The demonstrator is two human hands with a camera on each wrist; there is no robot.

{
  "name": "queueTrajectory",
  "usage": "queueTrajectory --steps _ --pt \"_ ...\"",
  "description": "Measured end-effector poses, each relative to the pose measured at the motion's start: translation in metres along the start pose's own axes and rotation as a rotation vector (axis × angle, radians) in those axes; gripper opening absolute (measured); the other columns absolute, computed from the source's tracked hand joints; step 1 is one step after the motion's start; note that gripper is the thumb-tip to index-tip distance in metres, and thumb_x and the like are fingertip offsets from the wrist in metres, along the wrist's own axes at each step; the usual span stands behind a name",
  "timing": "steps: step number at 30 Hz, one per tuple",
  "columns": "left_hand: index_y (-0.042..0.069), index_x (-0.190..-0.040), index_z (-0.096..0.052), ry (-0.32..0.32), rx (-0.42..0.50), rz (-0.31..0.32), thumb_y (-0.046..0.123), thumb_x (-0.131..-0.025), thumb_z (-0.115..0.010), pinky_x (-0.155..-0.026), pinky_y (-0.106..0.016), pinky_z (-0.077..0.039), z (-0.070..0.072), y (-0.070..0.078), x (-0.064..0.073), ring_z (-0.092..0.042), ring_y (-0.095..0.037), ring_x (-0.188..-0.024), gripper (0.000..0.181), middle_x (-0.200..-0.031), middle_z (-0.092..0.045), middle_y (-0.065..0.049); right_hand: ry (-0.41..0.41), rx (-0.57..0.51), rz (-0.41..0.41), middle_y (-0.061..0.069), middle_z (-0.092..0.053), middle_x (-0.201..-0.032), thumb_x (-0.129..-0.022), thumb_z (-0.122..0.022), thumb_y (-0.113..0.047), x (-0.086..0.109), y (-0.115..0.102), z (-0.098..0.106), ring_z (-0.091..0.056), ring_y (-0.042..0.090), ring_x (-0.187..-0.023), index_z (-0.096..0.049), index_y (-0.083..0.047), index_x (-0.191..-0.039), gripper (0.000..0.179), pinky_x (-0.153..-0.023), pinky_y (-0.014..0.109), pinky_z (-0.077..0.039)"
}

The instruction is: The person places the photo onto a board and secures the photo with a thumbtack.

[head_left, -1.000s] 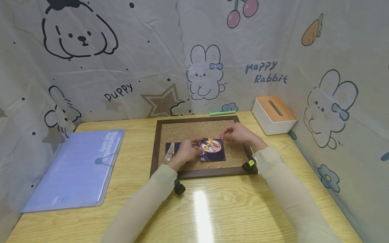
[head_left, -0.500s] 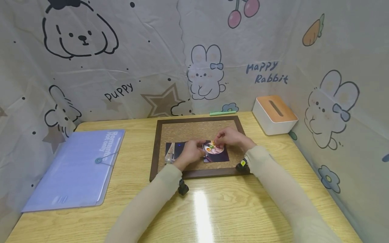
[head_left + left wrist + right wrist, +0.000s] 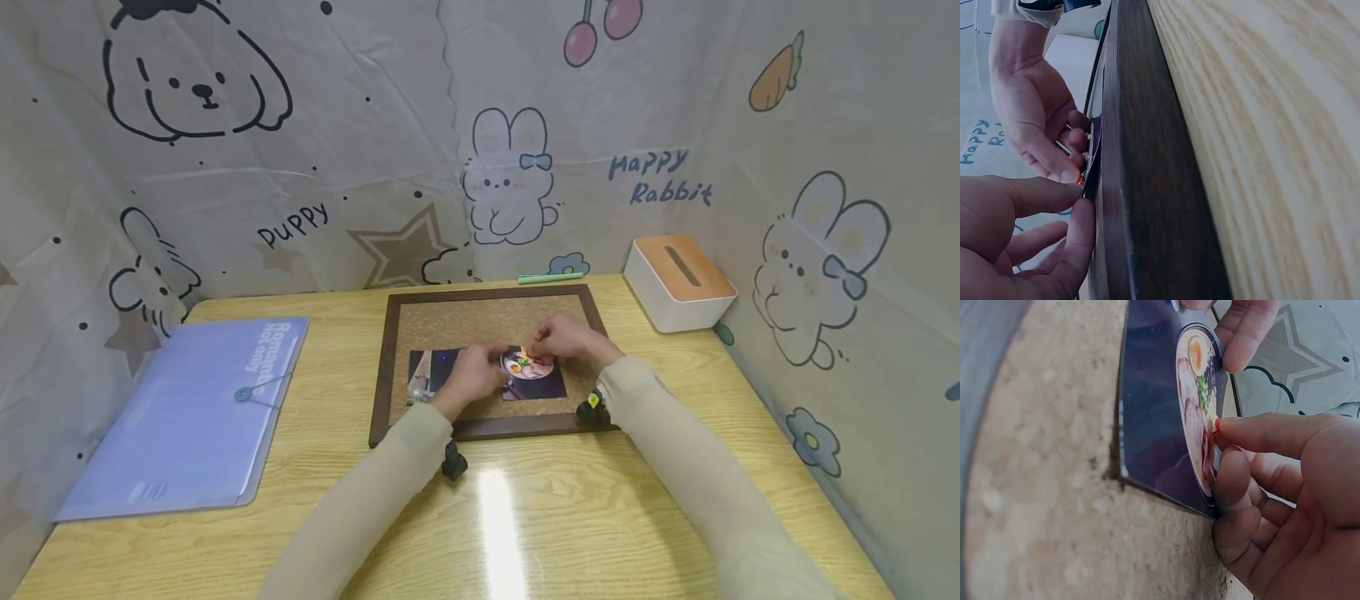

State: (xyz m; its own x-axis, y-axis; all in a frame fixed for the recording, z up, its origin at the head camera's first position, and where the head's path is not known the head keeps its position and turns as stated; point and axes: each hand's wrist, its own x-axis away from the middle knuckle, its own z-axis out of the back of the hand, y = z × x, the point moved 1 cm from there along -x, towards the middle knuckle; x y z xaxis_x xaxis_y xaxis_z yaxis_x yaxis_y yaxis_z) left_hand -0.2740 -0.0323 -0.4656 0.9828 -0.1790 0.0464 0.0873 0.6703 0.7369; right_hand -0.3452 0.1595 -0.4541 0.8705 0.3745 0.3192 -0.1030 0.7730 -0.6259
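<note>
A framed cork board (image 3: 465,321) lies on the table in the head view. On it lies a photo of a noodle bowl (image 3: 1154,412) with a dark background; in the right wrist view its near corner stands slightly off the cork. My left hand (image 3: 474,373) pinches this photo's left edge between thumb and finger. Over the bowl picture, my right hand (image 3: 570,337) pinches a small red push pin (image 3: 1217,425), held right at the photo's surface. Left of it, a second dark photo (image 3: 442,368) bears a small blue dot near its top, and my left hand partly covers it.
A blue-violet document folder (image 3: 180,417) with a string tie lies at the left. Behind the board is a green pen-like stick (image 3: 550,278). A white tissue box (image 3: 675,304) with a wooden lid stands at the back right. Printed cloth walls surround the table.
The noodle-bowl photo and my left hand have shifted slightly right. My right hand has come left and down, from the photo's upper right corner onto the bowl picture; the last half second shows little motion.
</note>
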Motion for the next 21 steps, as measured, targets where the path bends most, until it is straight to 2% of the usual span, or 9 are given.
queueTrajectory --steps 10,21 --pt "0.005 -0.133 -0.064 0.007 -0.015 0.025 0.005 -0.082 -0.078 -0.108 -0.041 -0.046 -0.0009 0.0016 -0.0001 -0.060 -0.026 -0.123 0.052 -0.131 -0.067 -0.012 -0.044 -0.057 -0.052 -0.002 -0.066 -0.070 -0.093 -0.067 -0.019 -0.0040 0.0002 0.0019 -0.057 0.010 -0.063 -0.074 -0.007 -0.096 0.014 -0.056 0.023 -0.042" --pt "0.005 -0.131 -0.066 0.010 -0.043 0.024 0.008 -0.081 -0.080 -0.109 -0.040 -0.045 0.0024 0.0021 0.0003 -0.059 -0.028 -0.125 0.052 -0.131 -0.067 -0.012 -0.066 -0.100 -0.104 -0.002 -0.067 -0.068 -0.091 -0.069 -0.018 -0.0080 0.0015 0.0038 -0.058 0.009 -0.062 -0.074 -0.007 -0.096 0.013 -0.056 0.021 -0.043"
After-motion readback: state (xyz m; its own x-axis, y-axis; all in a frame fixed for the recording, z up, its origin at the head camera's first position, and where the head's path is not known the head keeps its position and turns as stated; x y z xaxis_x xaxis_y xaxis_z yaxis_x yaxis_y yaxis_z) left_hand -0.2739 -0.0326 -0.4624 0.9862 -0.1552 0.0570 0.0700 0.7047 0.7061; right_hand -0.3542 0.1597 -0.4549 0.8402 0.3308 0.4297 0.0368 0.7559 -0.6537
